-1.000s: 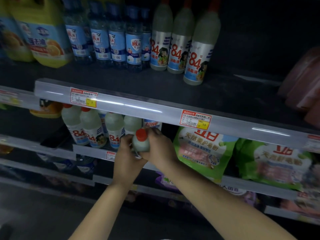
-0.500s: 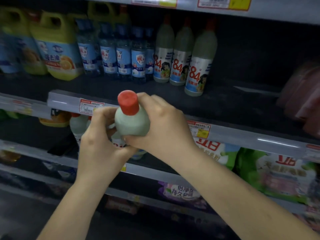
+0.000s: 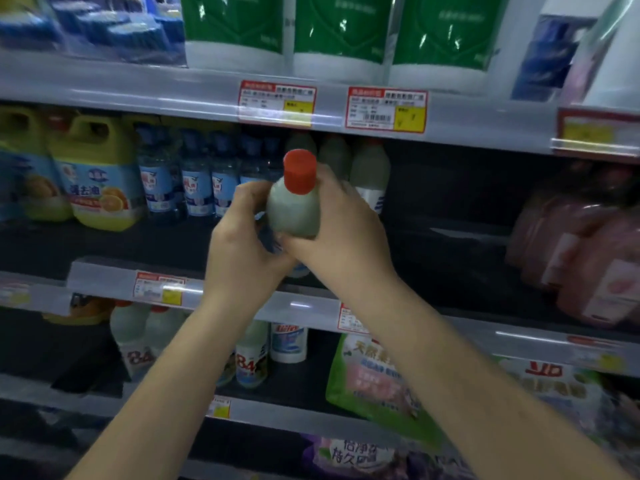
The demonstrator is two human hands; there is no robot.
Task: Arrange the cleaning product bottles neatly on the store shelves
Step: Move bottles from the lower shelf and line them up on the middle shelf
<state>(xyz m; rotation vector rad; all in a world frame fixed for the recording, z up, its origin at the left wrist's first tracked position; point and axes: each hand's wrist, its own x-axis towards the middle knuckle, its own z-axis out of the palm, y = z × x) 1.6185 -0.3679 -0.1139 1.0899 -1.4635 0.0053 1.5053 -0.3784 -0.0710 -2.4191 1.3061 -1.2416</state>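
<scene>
Both hands hold one red-capped bottle upright before the middle shelf. The left hand has its grip curled round the bottle's lower body. The right hand wraps its side.

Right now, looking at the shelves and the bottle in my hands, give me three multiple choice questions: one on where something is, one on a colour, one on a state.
1. Where do the yellow jugs stand?
A. on the same shelf as the blue-labelled bottles, left of them
B. on the top shelf beside the green pouches
C. on the bottom shelf, right of the pink packs

2. What colour is the cap of the held bottle?
A. blue
B. red
C. white

3. How is the held bottle carried?
A. lying flat on a shelf
B. in the left hand only
C. upright, gripped by both hands

Answers: 1 A, the jugs sit at the far left of the middle shelf. 2 B, the cap shows red above the pale body. 3 C, the left hand and right hand both wrap round it, cap up.
</scene>
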